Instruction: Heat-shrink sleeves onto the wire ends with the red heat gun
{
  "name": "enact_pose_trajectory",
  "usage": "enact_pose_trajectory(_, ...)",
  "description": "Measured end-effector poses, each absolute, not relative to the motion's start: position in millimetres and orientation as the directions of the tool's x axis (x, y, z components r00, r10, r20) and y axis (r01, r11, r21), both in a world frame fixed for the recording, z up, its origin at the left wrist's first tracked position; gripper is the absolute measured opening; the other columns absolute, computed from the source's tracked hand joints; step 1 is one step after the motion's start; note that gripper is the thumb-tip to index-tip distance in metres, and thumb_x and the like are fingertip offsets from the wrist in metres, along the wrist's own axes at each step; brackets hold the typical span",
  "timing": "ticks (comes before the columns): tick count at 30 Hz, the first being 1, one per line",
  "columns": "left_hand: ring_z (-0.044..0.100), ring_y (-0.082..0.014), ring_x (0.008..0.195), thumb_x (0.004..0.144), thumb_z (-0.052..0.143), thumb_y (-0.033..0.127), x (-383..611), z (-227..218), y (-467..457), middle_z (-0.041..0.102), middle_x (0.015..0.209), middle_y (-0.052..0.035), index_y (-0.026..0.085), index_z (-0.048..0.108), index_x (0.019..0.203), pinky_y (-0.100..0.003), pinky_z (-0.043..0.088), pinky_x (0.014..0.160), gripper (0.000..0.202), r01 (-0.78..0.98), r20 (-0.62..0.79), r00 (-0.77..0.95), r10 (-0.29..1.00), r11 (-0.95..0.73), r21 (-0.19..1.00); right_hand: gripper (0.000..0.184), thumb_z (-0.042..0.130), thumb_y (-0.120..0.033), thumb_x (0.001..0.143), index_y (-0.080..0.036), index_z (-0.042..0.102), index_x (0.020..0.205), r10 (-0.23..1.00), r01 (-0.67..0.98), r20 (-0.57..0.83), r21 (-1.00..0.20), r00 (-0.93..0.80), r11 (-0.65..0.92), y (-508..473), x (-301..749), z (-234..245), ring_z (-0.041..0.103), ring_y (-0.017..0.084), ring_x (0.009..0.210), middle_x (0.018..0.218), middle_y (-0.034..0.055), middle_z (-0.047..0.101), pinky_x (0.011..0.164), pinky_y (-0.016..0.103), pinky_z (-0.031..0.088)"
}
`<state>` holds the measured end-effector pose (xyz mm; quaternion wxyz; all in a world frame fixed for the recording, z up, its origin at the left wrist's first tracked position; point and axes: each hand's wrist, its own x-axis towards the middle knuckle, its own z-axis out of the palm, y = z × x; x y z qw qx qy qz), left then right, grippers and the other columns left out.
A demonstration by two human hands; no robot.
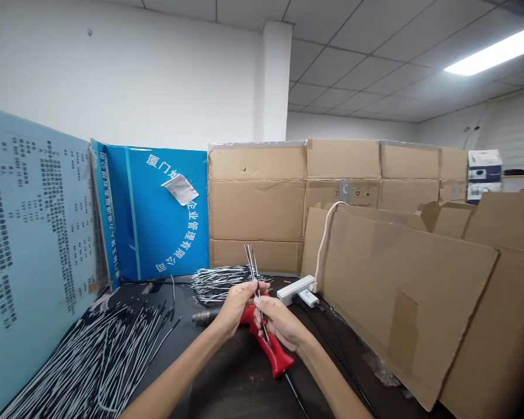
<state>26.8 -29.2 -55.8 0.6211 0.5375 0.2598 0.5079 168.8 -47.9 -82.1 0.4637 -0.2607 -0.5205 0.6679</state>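
Observation:
My left hand (pixel 240 305) and my right hand (pixel 282 321) are close together over the middle of the table. Both are closed, pinching a few thin black and white wires (pixel 252 263) whose ends stick up above the fingers. The lower ends run down past my right hand. Behind and below the hands lies a red heat gun (pixel 278 356), its metal nozzle pointing left and its handle toward me. Just beyond it is a bundle of black and white wires (pixel 220 282). A larger pile of similar wires (pixel 100 355) spreads at the left.
A white power strip (pixel 296 289) with plugs and cords sits right of the hands. Cardboard panels (pixel 257 209) wall the back, and a leaning sheet (pixel 402 291) bounds the right. Blue printed boards (pixel 157 221) stand at the left. The dark table (pixel 236 390) lies below.

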Motion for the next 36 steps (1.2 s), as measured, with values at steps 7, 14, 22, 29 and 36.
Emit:
enact_pose_trajectory(7,0.057,-0.0129,0.044,0.086,0.067,0.055,23,-50,-30,0.063,0.058,-0.0032,0.01,0.071,0.095,-0.023,0.045,0.047,0.046,-0.279,0.238,0.484,0.842,-0.109,0.954,0.04,0.075,-0.054,0.081,-0.016,0.063,0.079,0.924,-0.356,0.162,-0.934,-0.345,0.03,-50,169,-76,0.056,0.011,0.053,0.066,0.0005,0.064,0.047,0.02,0.043)
enact_pose_trajectory(14,0.062,-0.0117,0.061,0.079,0.078,0.046,19,-48,-30,0.071,0.085,-0.0091,0.013,0.066,0.072,-0.024,0.051,0.065,0.036,-0.299,0.261,0.385,0.885,-0.148,0.943,0.043,0.076,-0.055,0.081,-0.014,0.063,0.078,0.925,-0.348,0.151,-0.937,-0.348,0.022,-51,169,-75,0.058,0.009,0.051,0.07,0.0022,0.068,0.048,0.02,0.04)
enact_pose_trajectory(22,0.055,-0.0093,0.055,0.077,0.078,0.048,14,-53,-21,0.071,0.085,-0.007,0.012,0.072,0.083,-0.021,0.04,0.054,0.037,-0.26,0.225,0.317,0.921,-0.143,0.955,0.043,0.077,-0.054,0.08,-0.013,0.069,0.088,0.92,-0.356,0.154,-0.934,-0.361,0.017,-48,170,-78,0.057,0.008,0.049,0.069,0.0018,0.069,0.048,0.02,0.039)
enact_pose_trajectory(29,0.064,-0.017,0.082,0.076,0.078,0.047,13,-57,-14,0.073,0.096,-0.0101,0.014,0.076,0.088,-0.023,0.047,0.067,0.035,-0.317,0.263,0.159,0.952,-0.203,0.926,0.043,0.075,-0.052,0.082,-0.012,0.074,0.097,0.909,-0.318,0.114,-0.948,-0.401,-0.021,-49,170,-79,0.058,0.009,0.049,0.069,0.0025,0.069,0.048,0.02,0.04)
enact_pose_trajectory(36,0.064,-0.0182,0.087,0.076,0.078,0.049,10,-54,-14,0.073,0.103,-0.0115,0.014,0.075,0.091,-0.024,0.05,0.072,0.039,-0.316,0.229,0.21,0.951,-0.156,0.936,0.04,0.075,-0.05,0.082,-0.013,0.073,0.096,0.913,-0.336,0.124,-0.942,-0.389,-0.015,-51,171,-75,0.057,0.009,0.048,0.07,0.0026,0.069,0.047,0.02,0.042)
